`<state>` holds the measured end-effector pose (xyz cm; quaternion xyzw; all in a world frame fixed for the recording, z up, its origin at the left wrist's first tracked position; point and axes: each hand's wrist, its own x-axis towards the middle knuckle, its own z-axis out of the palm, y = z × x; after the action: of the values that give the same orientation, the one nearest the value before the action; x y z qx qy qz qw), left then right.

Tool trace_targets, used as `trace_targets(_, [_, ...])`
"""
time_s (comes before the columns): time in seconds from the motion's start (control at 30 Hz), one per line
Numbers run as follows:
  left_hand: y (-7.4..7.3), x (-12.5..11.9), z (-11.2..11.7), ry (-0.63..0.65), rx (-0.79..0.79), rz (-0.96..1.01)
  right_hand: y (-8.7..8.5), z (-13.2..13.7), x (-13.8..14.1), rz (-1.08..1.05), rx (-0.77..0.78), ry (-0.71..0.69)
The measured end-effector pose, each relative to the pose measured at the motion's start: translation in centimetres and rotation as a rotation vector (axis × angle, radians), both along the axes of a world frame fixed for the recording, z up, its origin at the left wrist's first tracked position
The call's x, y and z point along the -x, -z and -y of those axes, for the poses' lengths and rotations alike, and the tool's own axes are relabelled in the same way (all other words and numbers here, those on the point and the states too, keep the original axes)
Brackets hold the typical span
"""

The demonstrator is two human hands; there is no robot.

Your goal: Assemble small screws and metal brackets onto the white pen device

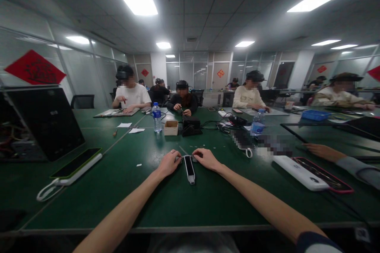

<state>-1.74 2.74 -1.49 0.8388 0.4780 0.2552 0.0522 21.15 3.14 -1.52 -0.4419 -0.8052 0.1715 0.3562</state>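
Left grip and right grip pinch small grey pieces flanking a black-screened device, apparently positioning them; steadiness seems needed.

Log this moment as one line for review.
slim device: on green table; left hand: beside far end, left; right hand: beside far end, right; grip: unclear
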Motion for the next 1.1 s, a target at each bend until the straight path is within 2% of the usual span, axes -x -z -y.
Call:
trace_targets(0.23, [-0.13, 0.03, 0.11, 0.004, 0.011, 0.006, 0.12, -0.17, -0.16, -0.019, 0.013, -0.027])
trace_targets(0.6, [-0.13, 0.02, 0.15, 0.003, 0.04, 0.02, -0.63, 0.57, 0.03, 0.007, 0.001, -0.002])
trace_targets(1.1, [0.04, -0.03, -0.12, 0.005, 0.012, 0.012, 0.07, 0.07, -0.1, 0.03, -0.045, -0.003])
